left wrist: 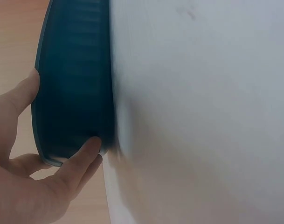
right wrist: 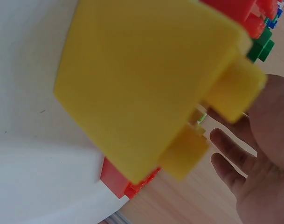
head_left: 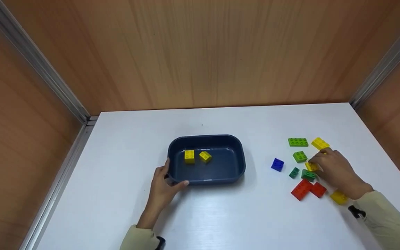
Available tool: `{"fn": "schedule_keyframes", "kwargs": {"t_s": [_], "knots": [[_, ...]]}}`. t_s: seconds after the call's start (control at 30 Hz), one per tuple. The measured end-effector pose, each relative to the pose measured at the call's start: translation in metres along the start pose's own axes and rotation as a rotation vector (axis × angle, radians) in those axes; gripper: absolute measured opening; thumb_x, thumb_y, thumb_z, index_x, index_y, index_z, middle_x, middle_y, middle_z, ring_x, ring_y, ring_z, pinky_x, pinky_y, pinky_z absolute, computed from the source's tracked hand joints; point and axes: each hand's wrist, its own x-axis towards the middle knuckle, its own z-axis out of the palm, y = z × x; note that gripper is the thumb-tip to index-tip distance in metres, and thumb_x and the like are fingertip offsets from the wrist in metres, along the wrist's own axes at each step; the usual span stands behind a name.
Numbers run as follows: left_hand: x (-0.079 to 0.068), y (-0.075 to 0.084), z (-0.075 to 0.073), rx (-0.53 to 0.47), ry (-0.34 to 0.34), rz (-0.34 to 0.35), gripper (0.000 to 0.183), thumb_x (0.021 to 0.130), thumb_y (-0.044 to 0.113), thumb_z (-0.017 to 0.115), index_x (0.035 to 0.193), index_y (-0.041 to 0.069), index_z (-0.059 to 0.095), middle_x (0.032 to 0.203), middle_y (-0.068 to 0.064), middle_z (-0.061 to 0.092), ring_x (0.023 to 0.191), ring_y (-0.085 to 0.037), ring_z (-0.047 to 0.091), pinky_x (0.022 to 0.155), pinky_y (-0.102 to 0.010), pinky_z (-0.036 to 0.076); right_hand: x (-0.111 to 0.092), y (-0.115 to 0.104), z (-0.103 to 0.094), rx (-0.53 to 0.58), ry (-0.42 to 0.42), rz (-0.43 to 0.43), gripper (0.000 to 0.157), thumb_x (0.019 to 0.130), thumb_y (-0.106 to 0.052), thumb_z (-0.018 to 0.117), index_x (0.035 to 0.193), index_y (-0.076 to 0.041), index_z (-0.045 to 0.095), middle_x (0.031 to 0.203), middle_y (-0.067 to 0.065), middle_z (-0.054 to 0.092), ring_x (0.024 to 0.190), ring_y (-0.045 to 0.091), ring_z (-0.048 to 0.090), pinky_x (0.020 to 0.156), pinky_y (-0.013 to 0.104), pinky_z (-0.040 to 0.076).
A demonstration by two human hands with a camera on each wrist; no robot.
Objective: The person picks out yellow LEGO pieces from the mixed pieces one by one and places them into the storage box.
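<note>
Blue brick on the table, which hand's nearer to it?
Right. The right hand is to the blue brick's right, at a yellow brick; the left hand is farther away, left, at the tray.

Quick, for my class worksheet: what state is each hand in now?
Left hand: holding the blue tray by its near-left corner.
Right hand: at a yellow brick; whether it's gripped cannot be told.

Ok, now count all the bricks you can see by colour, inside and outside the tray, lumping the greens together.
Yellow bricks: 5
Green bricks: 4
Red bricks: 3, one showing only in the right wrist view
Blue brick: 1
Total visible: 13
</note>
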Motion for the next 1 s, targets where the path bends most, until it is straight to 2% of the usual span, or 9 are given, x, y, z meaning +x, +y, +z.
{"fn": "schedule_keyframes", "kwargs": {"t_s": [0.23,0.53,0.8,1.0], "knots": [[-0.001,0.000,0.000,0.001,-0.002,-0.004,0.103,0.086,0.020,0.090,0.166,0.002,0.028,0.148,-0.026,0.046,0.138,-0.044,0.053,0.115,-0.052,0.048,-0.001,-0.001,-0.007,-0.007,0.002,0.018,0.038,0.076,0.002,0.093,0.111,0.003,0.079,0.108,0.020,0.076,0.113,0.044,0.059,0.099,0.064,0.053],[-0.001,0.000,0.000,0.001,-0.002,0.011,0.101,0.087,0.018,0.089,0.166,0.001,0.028,0.147,-0.026,0.047,0.137,-0.043,0.054,0.114,-0.050,0.049,0.002,-0.003,-0.023,-0.078,0.028,-0.010,0.038,0.076,0.003,0.091,0.112,0.002,0.079,0.111,0.022,0.076,0.113,0.044,0.059,0.096,0.064,0.055],[0.000,-0.001,0.000,0.001,0.003,0.016,0.101,0.086,0.018,0.090,0.165,0.000,0.029,0.146,-0.026,0.047,0.136,-0.042,0.055,0.115,-0.050,0.049,0.008,-0.016,-0.035,-0.107,0.065,-0.051,0.042,0.074,0.003,0.093,0.113,0.001,0.079,0.113,0.021,0.076,0.116,0.045,0.058,0.096,0.064,0.055],[-0.001,-0.001,0.000,0.001,-0.002,0.015,0.102,0.087,0.018,0.090,0.166,0.001,0.028,0.148,-0.026,0.046,0.137,-0.043,0.054,0.115,-0.051,0.048,0.015,-0.030,-0.036,-0.095,0.108,-0.099,0.042,0.073,0.002,0.094,0.113,-0.001,0.080,0.112,0.019,0.076,0.116,0.043,0.059,0.097,0.062,0.055]]}}
